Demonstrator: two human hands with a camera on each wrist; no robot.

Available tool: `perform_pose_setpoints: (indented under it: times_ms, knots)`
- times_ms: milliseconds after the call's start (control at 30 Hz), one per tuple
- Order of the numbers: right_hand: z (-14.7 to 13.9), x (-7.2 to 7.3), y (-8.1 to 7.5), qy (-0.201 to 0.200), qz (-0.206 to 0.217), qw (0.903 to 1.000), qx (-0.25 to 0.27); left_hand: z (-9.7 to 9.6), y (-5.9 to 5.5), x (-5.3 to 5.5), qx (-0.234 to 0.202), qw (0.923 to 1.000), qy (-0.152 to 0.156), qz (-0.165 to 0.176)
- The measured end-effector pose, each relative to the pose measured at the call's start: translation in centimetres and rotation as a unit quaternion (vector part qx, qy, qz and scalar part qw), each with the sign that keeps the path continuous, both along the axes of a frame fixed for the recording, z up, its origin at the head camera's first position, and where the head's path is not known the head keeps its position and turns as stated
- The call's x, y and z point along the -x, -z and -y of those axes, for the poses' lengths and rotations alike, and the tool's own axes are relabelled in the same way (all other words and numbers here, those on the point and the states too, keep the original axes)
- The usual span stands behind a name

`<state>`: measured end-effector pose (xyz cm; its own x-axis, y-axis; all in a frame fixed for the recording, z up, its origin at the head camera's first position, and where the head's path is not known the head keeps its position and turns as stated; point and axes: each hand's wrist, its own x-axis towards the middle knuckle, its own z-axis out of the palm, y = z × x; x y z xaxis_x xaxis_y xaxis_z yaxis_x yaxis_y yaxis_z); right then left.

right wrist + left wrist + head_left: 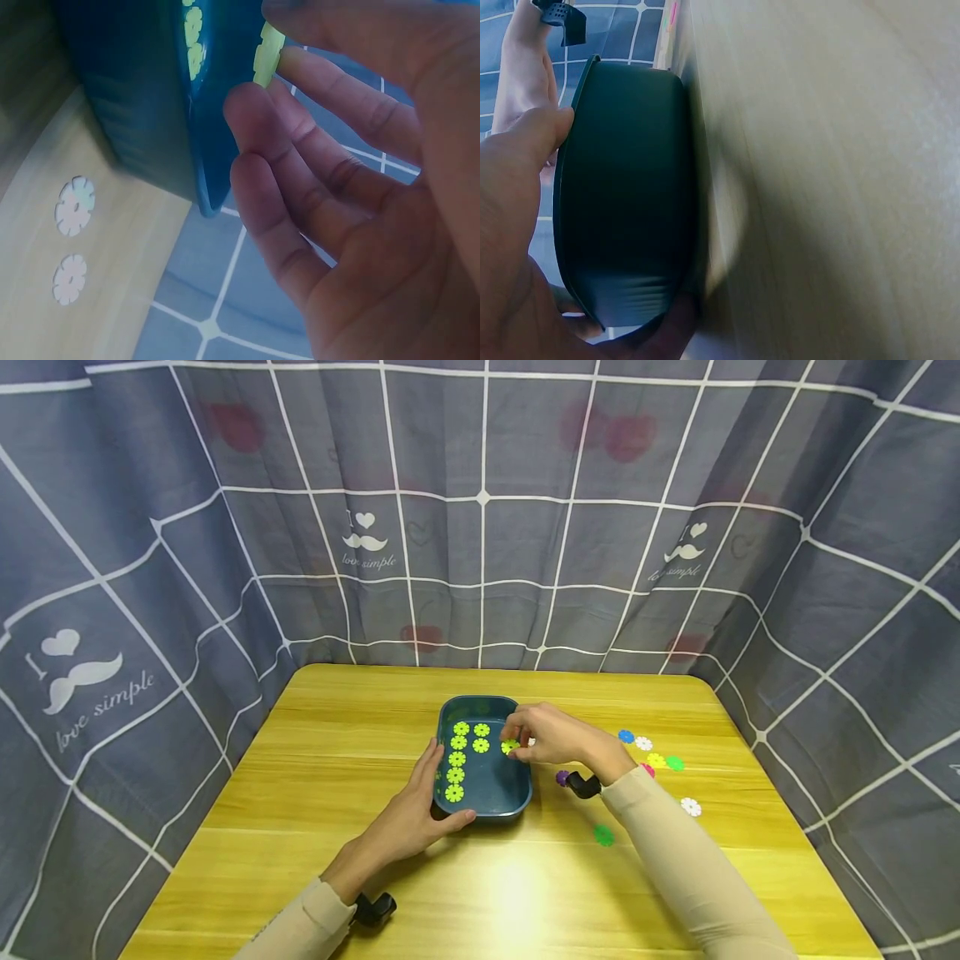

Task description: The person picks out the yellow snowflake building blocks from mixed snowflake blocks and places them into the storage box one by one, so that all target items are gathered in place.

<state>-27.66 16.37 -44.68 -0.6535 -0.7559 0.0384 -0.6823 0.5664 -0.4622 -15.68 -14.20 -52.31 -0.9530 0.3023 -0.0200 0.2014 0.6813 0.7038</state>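
Observation:
A dark teal plastic tray (495,789) stands on the table. Inside it, several yellow-green flower-shaped discs (456,759) form a column along the left side, with two more discs (481,746) beside the column's far end. My left hand (405,818) grips the tray's near left corner, thumb at the near rim and fingers along the left side; in the left wrist view the thumb (544,131) lies at the rim. Over the tray's right side, my right hand (551,735) pinches another yellow-green disc (268,56) between thumb and forefinger, seen edge-on in the right wrist view.
Right of the tray lie loose flower discs: blue (626,737), white (691,807), yellow (656,761), pink (648,770), purple (562,777) and green (603,835). A grey checked curtain (480,543) surrounds the wooden table (345,735) at its back and sides.

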Motion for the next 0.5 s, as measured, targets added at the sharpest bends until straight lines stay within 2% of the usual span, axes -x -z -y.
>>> perform_pose_setpoints:
  times_ms: [500]
  knots:
    - [1.8,1.3,-0.2,-0.015,0.011,0.9995,-0.025,-0.1,-0.1,-0.1,0.001,1.0000,-0.001,0.000]
